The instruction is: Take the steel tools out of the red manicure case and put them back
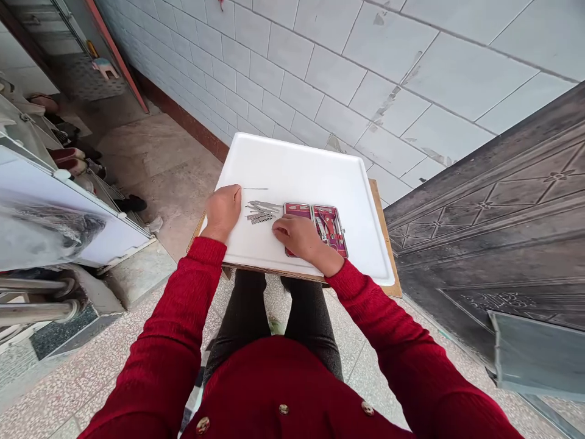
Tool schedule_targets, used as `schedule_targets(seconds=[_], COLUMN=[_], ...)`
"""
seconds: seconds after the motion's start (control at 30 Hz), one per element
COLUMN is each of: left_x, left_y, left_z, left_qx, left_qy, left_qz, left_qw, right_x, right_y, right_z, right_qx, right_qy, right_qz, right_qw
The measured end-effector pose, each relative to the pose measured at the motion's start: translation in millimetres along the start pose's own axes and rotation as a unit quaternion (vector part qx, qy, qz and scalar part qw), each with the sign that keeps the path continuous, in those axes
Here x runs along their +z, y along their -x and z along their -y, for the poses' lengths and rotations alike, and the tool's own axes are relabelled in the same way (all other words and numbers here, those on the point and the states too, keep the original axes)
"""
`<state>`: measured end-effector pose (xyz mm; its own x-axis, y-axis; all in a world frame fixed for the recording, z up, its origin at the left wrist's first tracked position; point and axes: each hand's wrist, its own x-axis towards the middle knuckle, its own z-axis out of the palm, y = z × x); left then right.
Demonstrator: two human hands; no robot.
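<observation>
My left hand [223, 211] is closed in a fist at the left side of a white tray [297, 161]. A thin metal rod [256, 188] reaches right from beside its thumb; I cannot tell whether the fist holds it or it lies on the tray. My right hand [299, 236], fingers curled together, covers part of the left half of an open red manicure case [289, 208]. What it holds, if anything, is hidden. Between the hands lies a loose group of flat metal pieces [261, 210]. Several small metal grooming tools [328, 228] sit in the case's right half.
The tray rests on a wooden board [382, 235] before a tiled wall [292, 67]. A dark patterned metal door [484, 213] stands at the right. Shoes [68, 160] on a rack and a small stool [105, 67] are at the left.
</observation>
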<state>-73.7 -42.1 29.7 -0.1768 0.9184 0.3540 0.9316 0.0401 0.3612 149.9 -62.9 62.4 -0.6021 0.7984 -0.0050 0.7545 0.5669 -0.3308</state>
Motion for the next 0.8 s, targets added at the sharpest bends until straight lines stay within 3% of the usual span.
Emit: schedule_targets(seconds=[0.13, 0.33, 0.6, 0.8], left_x=[2, 3, 7, 7], left_y=[1, 2, 2, 2], left_z=[-1, -3, 0, 0], left_qx=[0.0, -0.004, 0.009, 0.021], left_qy=[-0.008, -0.013, -0.008, -0.02], left_qz=[0.003, 0.001, -0.004, -0.002], left_qw=[1.0, 1.0, 1.0, 1.0], right_x=[9, 1, 12, 7], right_y=[2, -13, -18, -19], right_z=[-7, 2, 8, 9], right_qx=[0.0, -0.023, -0.025, -0.018], right_qy=[-0.004, 0.019, 0.057, 0.053], right_qz=[-0.009, -0.05, -0.018, -0.014], right_qw=[1.0, 0.998, 0.998, 0.998])
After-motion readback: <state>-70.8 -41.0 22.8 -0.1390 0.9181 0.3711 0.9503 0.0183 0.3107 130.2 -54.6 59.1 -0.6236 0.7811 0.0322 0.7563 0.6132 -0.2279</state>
